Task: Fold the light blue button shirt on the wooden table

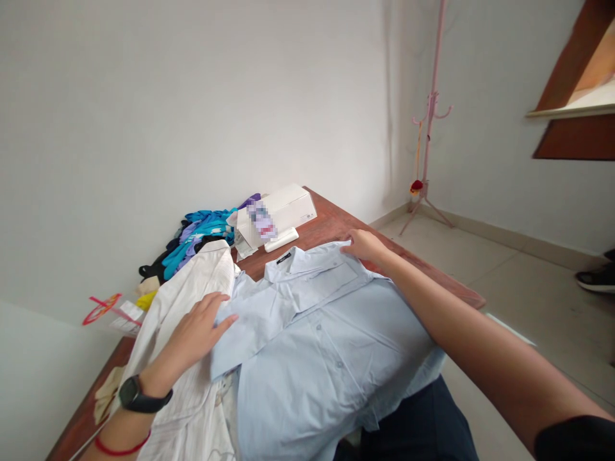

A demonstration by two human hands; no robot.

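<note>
A light blue button-up shirt (307, 358) lies spread over the wooden table, its collar toward the wall and its lower part hanging over the near edge. My right hand (365, 246) pinches the shirt at its far right shoulder. Over the shirt's left sleeve is my left hand (204, 320), fingers stretched out and thumb apart, holding nothing. Beneath and beside that hand spreads a white striped garment (166, 314), partly covered by the blue shirt. I cannot tell how firmly the left fingertips rest on the cloth.
A white box (288, 208) stands at the table's back, with a small white object (281, 239) before it. Left of it is a pile of blue, purple and black clothes (204, 230). The wooden table (336, 218) meets the wall. A pink coat stand (432, 128) occupies the corner.
</note>
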